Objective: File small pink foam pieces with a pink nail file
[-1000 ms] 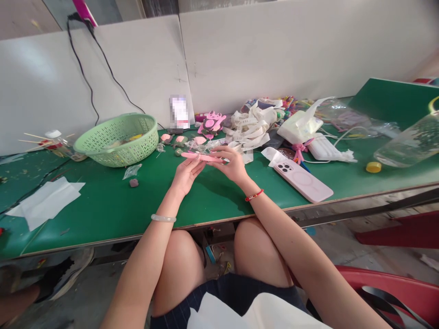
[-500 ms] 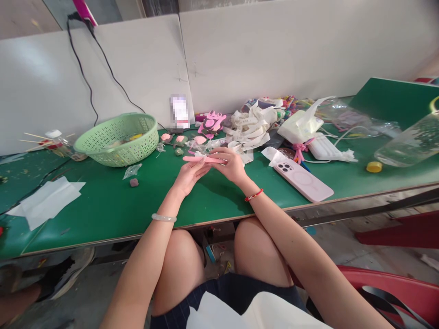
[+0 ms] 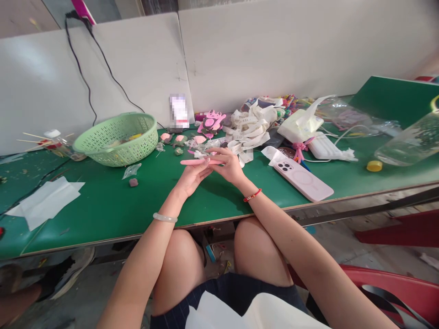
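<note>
A flat pink strip (image 3: 192,162) lies crosswise between my two hands above the green table (image 3: 113,201). My left hand (image 3: 193,178) grips it from below near the middle, thumb against it. My right hand (image 3: 230,167) has its fingers on the strip's right end, which they partly hide. Just beyond the hands are small pink and grey lumps (image 3: 199,140), clear plastic scraps and a pink-and-black piece (image 3: 211,122).
A green basket (image 3: 118,139) and white papers (image 3: 48,201) are at the left. A pile of white ribbon (image 3: 254,125), a tissue pack (image 3: 300,126), a pink phone (image 3: 303,180) and a clear bottle (image 3: 408,141) with a yellow cap (image 3: 374,166) are at the right.
The pink strip has shifted slightly left, and its left end sits a little lower. My right hand has moved slightly left along with it.
</note>
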`<control>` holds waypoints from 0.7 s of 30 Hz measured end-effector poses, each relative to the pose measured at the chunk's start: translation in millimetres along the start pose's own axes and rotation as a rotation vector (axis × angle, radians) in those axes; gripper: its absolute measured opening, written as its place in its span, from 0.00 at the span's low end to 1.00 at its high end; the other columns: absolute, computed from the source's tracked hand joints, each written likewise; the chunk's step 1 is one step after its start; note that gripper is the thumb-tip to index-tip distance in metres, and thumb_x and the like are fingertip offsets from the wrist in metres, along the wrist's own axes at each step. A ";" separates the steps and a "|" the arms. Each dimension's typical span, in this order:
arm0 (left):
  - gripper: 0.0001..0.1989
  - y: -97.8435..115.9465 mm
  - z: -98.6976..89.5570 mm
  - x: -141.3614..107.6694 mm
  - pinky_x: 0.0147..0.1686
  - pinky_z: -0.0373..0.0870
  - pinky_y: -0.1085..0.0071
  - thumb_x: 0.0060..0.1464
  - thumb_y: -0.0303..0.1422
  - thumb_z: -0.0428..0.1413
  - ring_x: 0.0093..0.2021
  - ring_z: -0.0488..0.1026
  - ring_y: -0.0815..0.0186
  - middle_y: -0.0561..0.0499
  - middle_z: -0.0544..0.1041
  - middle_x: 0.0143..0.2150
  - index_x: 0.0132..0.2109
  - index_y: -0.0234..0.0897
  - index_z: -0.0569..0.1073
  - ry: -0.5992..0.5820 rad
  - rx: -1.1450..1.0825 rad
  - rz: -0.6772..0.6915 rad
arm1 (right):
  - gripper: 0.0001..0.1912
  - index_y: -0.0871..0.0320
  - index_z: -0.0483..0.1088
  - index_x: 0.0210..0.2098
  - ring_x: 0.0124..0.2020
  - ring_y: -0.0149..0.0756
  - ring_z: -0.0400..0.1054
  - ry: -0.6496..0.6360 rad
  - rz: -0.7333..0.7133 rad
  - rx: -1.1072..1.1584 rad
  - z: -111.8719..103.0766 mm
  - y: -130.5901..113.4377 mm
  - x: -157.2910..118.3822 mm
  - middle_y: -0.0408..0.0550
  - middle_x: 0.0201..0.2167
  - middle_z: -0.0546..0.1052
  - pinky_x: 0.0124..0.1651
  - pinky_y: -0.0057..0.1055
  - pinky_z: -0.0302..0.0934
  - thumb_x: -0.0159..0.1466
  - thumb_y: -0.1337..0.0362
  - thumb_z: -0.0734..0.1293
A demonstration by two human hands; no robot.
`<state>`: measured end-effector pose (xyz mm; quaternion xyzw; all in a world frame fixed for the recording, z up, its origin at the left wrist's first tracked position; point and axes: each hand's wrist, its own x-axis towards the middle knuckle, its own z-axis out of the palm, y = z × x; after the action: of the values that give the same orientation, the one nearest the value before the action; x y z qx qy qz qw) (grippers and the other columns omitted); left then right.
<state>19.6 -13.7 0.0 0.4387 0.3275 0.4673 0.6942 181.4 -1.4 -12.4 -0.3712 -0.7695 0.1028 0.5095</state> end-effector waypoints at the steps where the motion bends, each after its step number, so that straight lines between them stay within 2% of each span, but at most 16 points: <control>1: 0.16 -0.5 0.7 0.2 0.56 0.67 0.63 0.43 0.39 0.70 0.49 0.78 0.59 0.46 0.83 0.43 0.39 0.37 0.81 -0.003 -0.004 0.005 | 0.11 0.49 0.80 0.45 0.49 0.45 0.71 -0.001 -0.004 -0.006 0.3 -0.4 0.0 0.48 0.52 0.78 0.53 0.46 0.65 0.63 0.64 0.69; 7: 0.18 -3.3 1.3 0.9 0.57 0.65 0.60 0.44 0.40 0.70 0.50 0.77 0.57 0.45 0.82 0.44 0.41 0.36 0.82 -0.066 0.023 0.014 | 0.12 0.50 0.80 0.44 0.44 0.41 0.70 -0.007 -0.025 0.004 2.3 -0.5 -0.2 0.49 0.51 0.77 0.51 0.44 0.66 0.64 0.67 0.68; 11: 0.16 -2.8 0.1 0.2 0.58 0.64 0.59 0.45 0.40 0.69 0.51 0.76 0.57 0.46 0.82 0.45 0.40 0.37 0.82 -0.057 0.033 0.020 | 0.12 0.50 0.80 0.44 0.46 0.42 0.69 0.004 -0.025 0.017 2.2 0.4 -0.6 0.49 0.52 0.77 0.52 0.45 0.66 0.64 0.67 0.68; 18: 0.14 -5.0 -3.9 1.8 0.56 0.66 0.62 0.48 0.40 0.68 0.51 0.75 0.58 0.46 0.82 0.45 0.40 0.38 0.82 -0.087 0.082 0.061 | 0.15 0.47 0.78 0.50 0.43 0.42 0.68 -0.023 -0.054 -0.120 -0.6 -2.5 -1.2 0.49 0.55 0.74 0.53 0.48 0.64 0.64 0.66 0.68; 21: 0.15 -4.4 -2.7 1.2 0.56 0.66 0.61 0.46 0.39 0.68 0.49 0.77 0.59 0.46 0.82 0.45 0.41 0.37 0.82 -0.099 0.046 0.024 | 0.16 0.47 0.78 0.49 0.43 0.42 0.68 -0.007 -0.058 -0.112 0.1 -0.9 -1.0 0.48 0.55 0.75 0.53 0.47 0.63 0.65 0.67 0.67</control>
<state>19.3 -12.6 -5.1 0.4809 0.2980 0.4457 0.6938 181.1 -2.8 -12.7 -0.3765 -0.7862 0.0461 0.4878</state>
